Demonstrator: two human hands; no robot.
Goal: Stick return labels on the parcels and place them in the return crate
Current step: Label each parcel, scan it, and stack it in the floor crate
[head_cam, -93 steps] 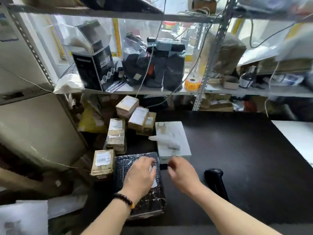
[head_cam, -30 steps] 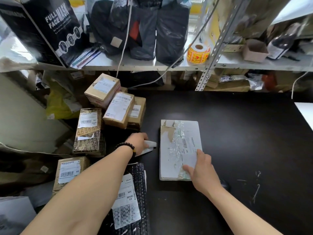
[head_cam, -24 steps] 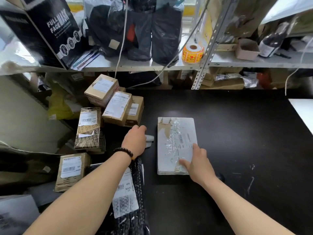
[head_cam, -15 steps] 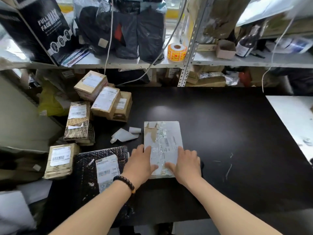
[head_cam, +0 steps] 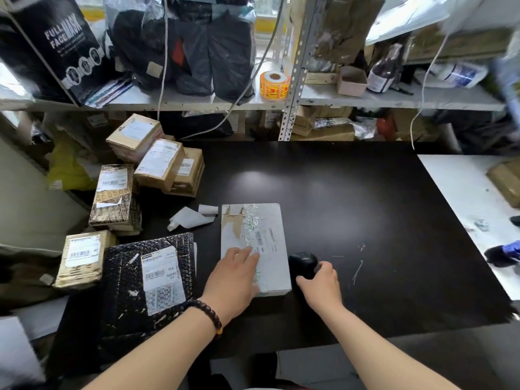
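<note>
A black box (head_cam: 64, 46) on the shelf read "FULL FACE MASK", and an orange sticker roll (head_cam: 274, 84) stood by the shelf post. The label (head_cam: 161, 280) on the black bubble mailer (head_cam: 126, 291) showed a barcode, "MX" and "MXRC 03". The white parcel (head_cam: 253, 220) lay flat on the black table (head_cam: 351, 198), its barcode label (head_cam: 264, 240) showing "MX"; the rest of the print was too small to read. Half a second before, both hands had pressed the parcel's near end. Now only the left hand (head_cam: 235, 277) lay there, fingers straight and flat, while the right hand (head_cam: 320, 285) had shifted to a dark handheld device (head_cam: 304, 263) just beside the parcel's right edge, its fingers curled on it. Curled backing paper (head_cam: 191, 218) lay off the parcel's far left corner. Labelled boxes crowded the left edge; bare black tabletop ran right to a white surface (head_cam: 461, 192).
</note>
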